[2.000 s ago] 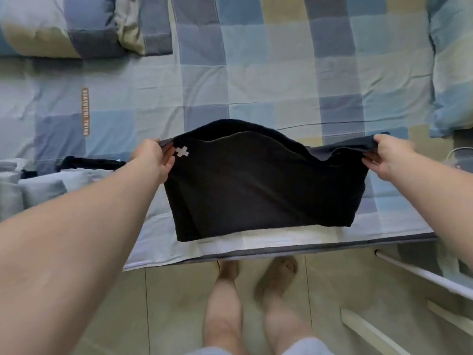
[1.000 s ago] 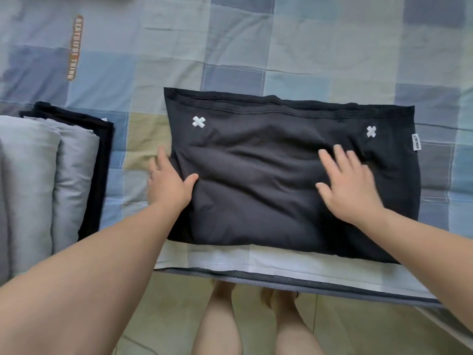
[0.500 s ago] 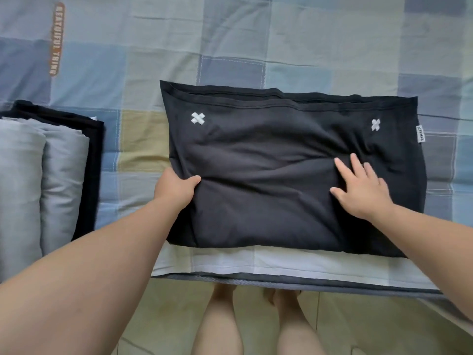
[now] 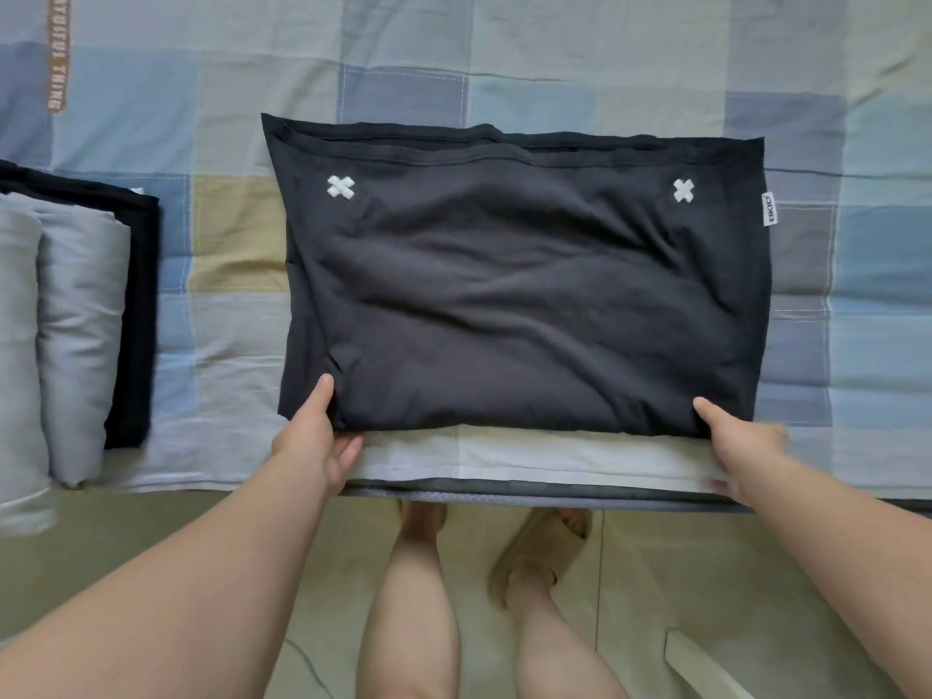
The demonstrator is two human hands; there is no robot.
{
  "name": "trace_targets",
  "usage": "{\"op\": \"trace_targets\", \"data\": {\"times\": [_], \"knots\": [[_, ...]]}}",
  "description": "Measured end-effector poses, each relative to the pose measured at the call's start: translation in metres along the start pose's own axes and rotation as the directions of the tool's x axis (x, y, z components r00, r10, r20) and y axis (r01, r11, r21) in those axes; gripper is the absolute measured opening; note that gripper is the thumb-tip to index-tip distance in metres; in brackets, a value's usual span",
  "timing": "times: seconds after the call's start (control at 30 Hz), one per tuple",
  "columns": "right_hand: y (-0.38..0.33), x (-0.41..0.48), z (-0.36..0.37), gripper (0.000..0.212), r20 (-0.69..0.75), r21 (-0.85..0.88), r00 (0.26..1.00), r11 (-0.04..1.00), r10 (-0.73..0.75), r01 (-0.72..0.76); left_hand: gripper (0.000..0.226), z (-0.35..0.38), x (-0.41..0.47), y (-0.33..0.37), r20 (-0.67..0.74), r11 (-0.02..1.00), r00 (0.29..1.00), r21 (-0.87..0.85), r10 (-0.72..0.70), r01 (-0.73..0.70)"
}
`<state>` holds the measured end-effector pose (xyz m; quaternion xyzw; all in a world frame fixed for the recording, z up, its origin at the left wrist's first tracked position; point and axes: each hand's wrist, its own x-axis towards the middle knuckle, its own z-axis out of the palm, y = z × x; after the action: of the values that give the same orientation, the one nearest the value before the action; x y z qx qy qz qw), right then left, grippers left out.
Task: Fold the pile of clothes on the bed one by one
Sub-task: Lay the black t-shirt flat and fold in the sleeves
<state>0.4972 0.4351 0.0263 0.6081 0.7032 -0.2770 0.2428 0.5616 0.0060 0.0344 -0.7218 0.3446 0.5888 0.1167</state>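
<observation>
A black garment (image 4: 524,290) with two white cross marks and a small side label lies folded flat near the front edge of the bed (image 4: 504,58). My left hand (image 4: 315,441) holds its near left corner, thumb on top and fingers underneath. At the near right corner, my right hand (image 4: 741,446) has its thumb on the cloth and its fingers under the edge. Folded grey and black clothes (image 4: 80,320) are stacked on the left of the bed.
The bed has a blue, grey and tan checked cover with an orange text strip (image 4: 58,53) at far left. The bed's front edge (image 4: 529,489) runs below the garment. My legs and sandalled feet (image 4: 539,542) stand on the tiled floor.
The garment was laid down on the bed and smoothed by both palms. Both hands then slid back to its near edge and took hold of the two near corners.
</observation>
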Motion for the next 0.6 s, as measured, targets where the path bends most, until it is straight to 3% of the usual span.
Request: {"op": "trace_targets", "data": {"times": [0.1,0.23,0.4,0.6], "knots": [[0.000,0.009,-0.007,0.069,0.194,0.342,0.981,0.937,0.003,-0.070,0.053,0.015,-0.008,-0.016,0.155,0.990,0.988,-0.143,0.024,-0.002],[-0.002,0.014,-0.007,0.044,0.420,0.535,0.906,0.819,-0.044,-0.209,0.044,0.025,-0.008,-0.027,0.185,0.989,0.981,-0.147,0.058,-0.030],[0.006,-0.004,-0.019,0.017,0.461,0.549,0.885,0.803,-0.061,-0.231,0.042,0.018,-0.011,-0.033,0.117,0.989,0.990,-0.133,0.073,-0.057],[0.018,-0.060,-0.069,0.018,0.411,0.485,0.912,0.842,0.019,-0.236,0.039,-0.015,-0.064,-0.035,0.001,0.994,1.000,-0.109,-0.022,0.022]]}}
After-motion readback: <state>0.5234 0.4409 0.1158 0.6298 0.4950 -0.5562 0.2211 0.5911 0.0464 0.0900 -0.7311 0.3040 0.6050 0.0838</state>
